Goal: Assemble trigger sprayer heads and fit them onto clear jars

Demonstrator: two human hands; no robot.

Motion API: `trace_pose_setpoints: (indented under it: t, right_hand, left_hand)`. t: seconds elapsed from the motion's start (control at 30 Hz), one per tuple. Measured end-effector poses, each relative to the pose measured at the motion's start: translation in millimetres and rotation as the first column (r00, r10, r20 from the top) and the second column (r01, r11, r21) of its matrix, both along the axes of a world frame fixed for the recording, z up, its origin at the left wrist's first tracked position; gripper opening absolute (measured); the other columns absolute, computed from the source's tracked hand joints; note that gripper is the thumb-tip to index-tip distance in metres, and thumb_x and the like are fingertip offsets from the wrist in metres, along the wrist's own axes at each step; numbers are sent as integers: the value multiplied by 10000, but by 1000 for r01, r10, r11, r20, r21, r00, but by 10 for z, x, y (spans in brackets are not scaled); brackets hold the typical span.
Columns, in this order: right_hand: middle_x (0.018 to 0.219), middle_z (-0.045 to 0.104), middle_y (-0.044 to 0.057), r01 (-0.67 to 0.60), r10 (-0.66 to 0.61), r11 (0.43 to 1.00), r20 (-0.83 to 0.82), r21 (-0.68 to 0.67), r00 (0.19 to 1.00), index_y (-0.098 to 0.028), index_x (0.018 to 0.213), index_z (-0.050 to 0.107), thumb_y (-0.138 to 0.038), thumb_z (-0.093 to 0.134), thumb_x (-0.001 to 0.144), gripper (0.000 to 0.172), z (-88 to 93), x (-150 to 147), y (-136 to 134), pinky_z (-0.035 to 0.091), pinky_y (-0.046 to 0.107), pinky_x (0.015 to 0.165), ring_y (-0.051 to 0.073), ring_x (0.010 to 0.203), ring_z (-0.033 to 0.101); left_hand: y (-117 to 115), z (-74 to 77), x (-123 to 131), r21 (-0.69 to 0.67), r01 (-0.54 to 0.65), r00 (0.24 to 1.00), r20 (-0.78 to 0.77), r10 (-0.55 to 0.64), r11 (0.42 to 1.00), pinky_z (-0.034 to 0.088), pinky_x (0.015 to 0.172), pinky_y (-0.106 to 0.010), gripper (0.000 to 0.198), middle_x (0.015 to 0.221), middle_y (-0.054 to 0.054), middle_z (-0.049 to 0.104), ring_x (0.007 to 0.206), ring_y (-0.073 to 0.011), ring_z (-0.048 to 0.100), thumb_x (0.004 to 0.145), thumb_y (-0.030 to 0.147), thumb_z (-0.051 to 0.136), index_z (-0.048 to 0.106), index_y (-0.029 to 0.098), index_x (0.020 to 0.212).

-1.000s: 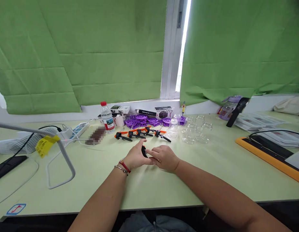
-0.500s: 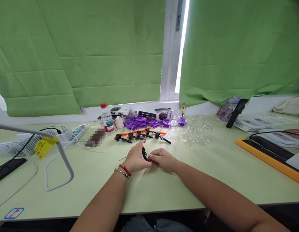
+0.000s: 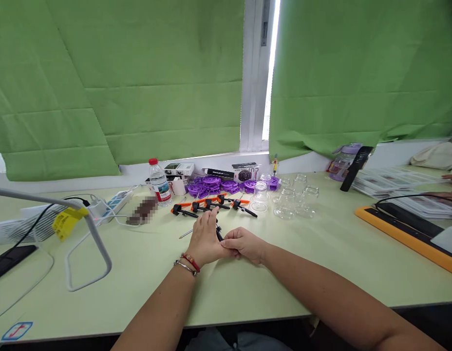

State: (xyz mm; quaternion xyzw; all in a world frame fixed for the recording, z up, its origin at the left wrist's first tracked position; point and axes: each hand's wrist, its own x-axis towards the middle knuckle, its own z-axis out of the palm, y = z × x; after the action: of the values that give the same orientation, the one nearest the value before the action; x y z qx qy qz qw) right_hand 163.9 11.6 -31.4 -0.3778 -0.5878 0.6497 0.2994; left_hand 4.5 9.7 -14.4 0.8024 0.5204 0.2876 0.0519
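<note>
My left hand (image 3: 205,239) and my right hand (image 3: 243,244) meet on the pale green table (image 3: 145,273), both closed around a small black part (image 3: 219,235) held between them. A thin metal pin (image 3: 185,234) lies on the table just left of my left hand. Beyond the hands lies a row of black and orange clamps (image 3: 211,204), and behind it a heap of purple plastic discs (image 3: 218,185). Several clear glass cups (image 3: 291,200) stand to the right of the clamps.
A water bottle (image 3: 159,181) with a red cap and small boxes (image 3: 244,171) stand by the window ledge. A power strip (image 3: 112,202), cables and a grey lamp arm (image 3: 90,229) lie at left. An orange-edged board (image 3: 404,234), stacked papers (image 3: 386,183) and another person's hand (image 3: 450,178) are at right.
My left hand has lifted its fingers a little and shifted left over the black part, while my right hand stays pinched on it. The view has drifted slightly rightward.
</note>
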Motion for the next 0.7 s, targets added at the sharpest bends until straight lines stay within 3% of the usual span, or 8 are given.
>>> trace_pose_setpoints:
  t: [0.13,0.23,0.33,0.4,0.47,0.57,0.63,0.7]
  right_hand:
    - [417,468,-60,-27,27,1000,-42,11,999,-173,547,495,-333,654,712,280,-37,5,36,277,210,412,60,385,377]
    - [451,493,-55,34,-33,999,-15,30,999,-178,581,503,-339,643,715,252,-51,15,86,303,216,422,68,395,391]
    - [491,475,-60,127,-135,985,70,116,988,-176,659,535,-351,620,745,213,-47,45,131,300,215,440,72,430,375]
    - [549,483,-50,173,-214,949,137,262,967,-175,706,552,-348,601,773,193,-36,77,153,311,220,468,81,476,387]
    - [604,506,-30,191,-324,852,206,488,923,-176,714,558,-325,584,800,174,-22,112,169,330,232,509,98,531,416]
    - [675,564,5,107,-502,605,273,789,821,-174,722,577,-253,577,821,126,-9,150,191,356,258,581,129,609,475]
    - [744,610,32,0,-568,475,307,880,764,-169,759,598,-211,577,831,86,-18,156,207,374,275,627,152,664,522]
    - [805,640,54,-109,-597,407,355,907,720,-165,797,614,-196,576,844,68,-43,147,224,389,287,665,172,722,560]
  left_hand:
    - [34,-29,-61,-1,66,998,17,-66,998,234,1061,-559,1298,1420,-182,331,1322,-407,289,404,577,805,147,207,1460]
    - [66,-48,-120,48,101,989,102,-106,994,220,1074,-564,1287,1456,-182,291,1340,-403,270,434,601,804,128,226,1462]
    - [102,-48,-165,90,69,959,269,-90,994,269,1068,-524,1105,1444,-177,322,1323,-355,329,590,572,754,155,218,1449]
    - [129,-33,-190,125,4,918,393,-53,992,310,1052,-477,865,1382,-161,406,1278,-306,397,723,527,670,253,204,1408]
    - [157,-8,-215,127,-71,869,495,-1,989,362,1003,-430,625,1268,-134,502,1183,-267,474,810,500,581,387,196,1321]
    - [194,25,-250,-19,-65,759,648,61,998,452,807,-337,487,1021,-77,588,922,-202,566,846,530,503,488,194,1198]
    - [221,31,-273,-173,21,672,732,114,985,441,632,-271,495,852,-26,579,727,-152,555,830,574,489,504,194,1146]
    - [249,20,-296,-299,82,633,752,182,951,379,506,-232,514,723,19,532,581,-115,495,777,595,544,512,186,1086]
